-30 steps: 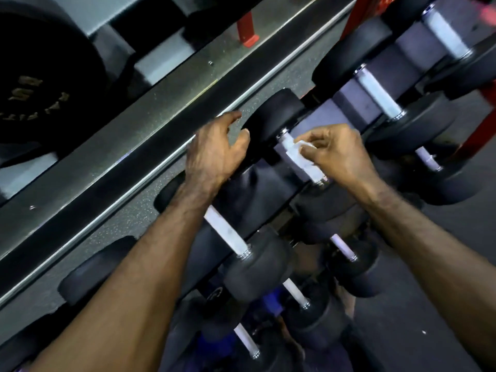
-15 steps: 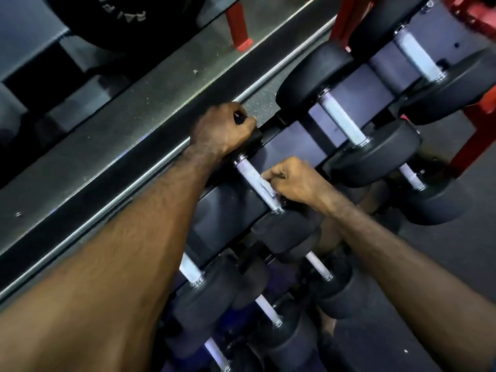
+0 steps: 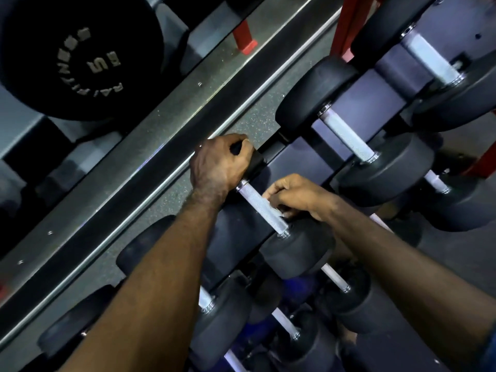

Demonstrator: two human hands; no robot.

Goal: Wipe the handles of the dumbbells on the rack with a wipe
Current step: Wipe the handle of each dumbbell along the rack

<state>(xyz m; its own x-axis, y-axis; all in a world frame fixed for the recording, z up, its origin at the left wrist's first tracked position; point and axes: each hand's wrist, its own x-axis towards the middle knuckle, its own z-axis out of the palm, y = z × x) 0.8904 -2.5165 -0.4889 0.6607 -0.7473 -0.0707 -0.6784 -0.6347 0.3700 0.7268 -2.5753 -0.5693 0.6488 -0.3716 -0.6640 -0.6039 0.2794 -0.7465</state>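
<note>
Right hand (image 3: 296,196) sits beside the knurled handle (image 3: 261,208) of one dumbbell on the rack (image 3: 349,108), fingers curled and pinching a small white wipe (image 3: 271,202) against the side of the handle near its lower end. Only a narrow strip of the wipe shows between the fingers and the metal.

Left hand (image 3: 218,163) is clamped over the far head (image 3: 256,163) of the same dumbbell, fingers wrapped over its top edge, wrist just above the upper end of the handle. Both forearms enter from the bottom edge of the view and converge on this dumbbell.

Near head (image 3: 296,248) of the held dumbbell lies directly below the right hand, at the front of the rack. One place to the right along the same tier rests a second dumbbell (image 3: 349,135) with its bare silver handle exposed; a third dumbbell (image 3: 429,57) lies beyond it toward the upper right corner. Smaller dumbbells (image 3: 335,280) occupy the lower tier beneath the arms, handles pointing the same way.

Red frame posts (image 3: 346,20) stand behind the rack. A speckled floor strip (image 3: 150,130) runs diagonally to the left of the rack. A black weight plate (image 3: 80,49) with raised lettering appears at upper left.
</note>
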